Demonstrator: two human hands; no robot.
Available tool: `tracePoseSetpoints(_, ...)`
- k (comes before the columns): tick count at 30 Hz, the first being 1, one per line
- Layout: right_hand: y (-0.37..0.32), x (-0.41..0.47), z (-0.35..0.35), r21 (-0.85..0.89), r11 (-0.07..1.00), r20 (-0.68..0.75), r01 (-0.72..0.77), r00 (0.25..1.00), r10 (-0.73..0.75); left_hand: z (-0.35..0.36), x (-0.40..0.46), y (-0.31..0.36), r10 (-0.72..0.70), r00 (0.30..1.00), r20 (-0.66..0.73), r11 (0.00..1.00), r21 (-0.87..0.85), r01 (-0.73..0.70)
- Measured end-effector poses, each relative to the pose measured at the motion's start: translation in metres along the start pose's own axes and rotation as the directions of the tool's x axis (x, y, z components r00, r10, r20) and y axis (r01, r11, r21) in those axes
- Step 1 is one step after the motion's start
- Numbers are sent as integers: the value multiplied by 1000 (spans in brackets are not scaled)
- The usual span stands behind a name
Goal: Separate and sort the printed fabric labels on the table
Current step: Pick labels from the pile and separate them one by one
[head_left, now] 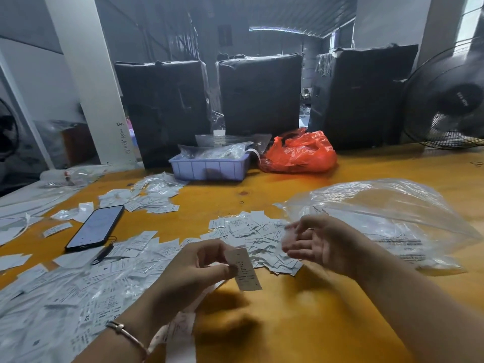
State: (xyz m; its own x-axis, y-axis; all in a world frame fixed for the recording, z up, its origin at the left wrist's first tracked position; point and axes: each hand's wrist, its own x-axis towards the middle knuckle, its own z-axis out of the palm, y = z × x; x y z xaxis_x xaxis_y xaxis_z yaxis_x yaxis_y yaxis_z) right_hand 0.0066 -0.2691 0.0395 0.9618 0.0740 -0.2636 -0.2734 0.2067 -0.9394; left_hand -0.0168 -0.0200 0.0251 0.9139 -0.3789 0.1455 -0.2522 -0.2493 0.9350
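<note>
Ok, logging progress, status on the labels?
Left hand pinches one white printed fabric label. Right hand open, blurred, over loose label pile. Black phone left.

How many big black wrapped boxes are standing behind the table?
3: left black box behind the purple tray, middle black box, right black box beside the fan. More may be hidden.

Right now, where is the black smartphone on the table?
The black smartphone lies screen-up on the yellow table, left of centre in the head view, among scattered white labels, left of the left hand.
</note>
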Motion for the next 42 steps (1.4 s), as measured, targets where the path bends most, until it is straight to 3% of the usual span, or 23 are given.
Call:
tracePoseSetpoints(2,4,-2,9,113,993,108,-11,994,-1,0,0,2,-17,1000,13,999,-29,18)
tracePoseSetpoints(7,19,-11,27,-143,974,75,177,983,-167,1,-3,6,0,1000,-7,996,-89,-1)
tracePoseSetpoints(12,27,-13,36,-72,941,60,330,943,-327,4,-4,9,45,999,-10,993,-106,-46)
tracePoseSetpoints(15,31,-15,42,-118,913,74,390,921,-383,6,-4,9,106,994,-16,992,-71,-107)
tracePoseSetpoints(19,35,-21,47,-205,847,109,490,872,-478,8,-3,8,152,985,-83,987,-39,-156)
tracePoseSetpoints(24,30,-23,48,-181,757,135,627,779,-613,4,0,5,80,987,-136,989,-116,-96)
tracePoseSetpoints(29,28,-28,49,-432,645,246,631,770,-589,4,-1,5,66,991,-116,990,-113,-79)
tracePoseSetpoints(36,26,-13,33,-245,798,-53,551,814,-579,-5,-2,6,29,979,-200,987,-147,-59)
tracePoseSetpoints(42,30,-12,33,-375,761,14,530,824,-567,-2,-2,8,42,980,-194,970,-228,-87)
